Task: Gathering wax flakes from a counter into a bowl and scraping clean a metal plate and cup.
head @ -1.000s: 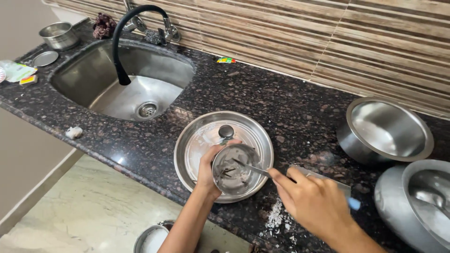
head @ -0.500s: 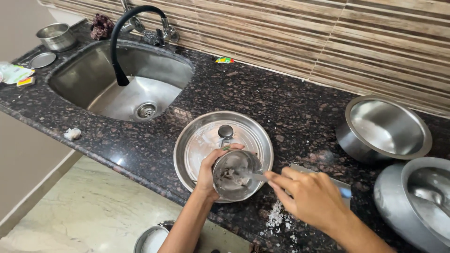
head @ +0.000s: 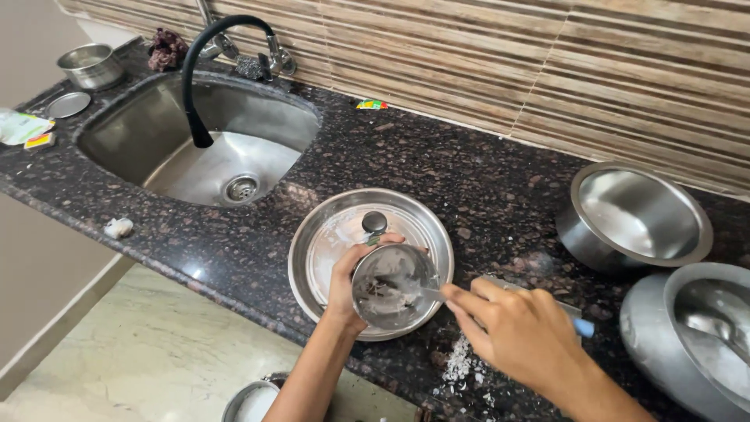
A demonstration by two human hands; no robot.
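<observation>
The left hand (head: pixel 348 283) grips a small steel cup (head: pixel 393 286), tilted toward the camera, just above a round steel plate (head: pixel 328 242) on the dark granite table (head: pixel 437 172). The right hand (head: pixel 516 332) is closed around a spoon (head: pixel 426 294) whose tip is inside the cup, against its smeared wall. A small knob (head: pixel 374 222) stands on the plate behind the cup. White crumbs (head: pixel 459 366) lie on the table just under the right hand. To the right sit a steel bowl (head: pixel 637 215) and, nearer the edge, a steel pot (head: pixel 687 336). At far left is the sink (head: pixel 211 148) with a black tap (head: pixel 205 70), and a small bowl (head: pixel 92 66) beyond it
</observation>
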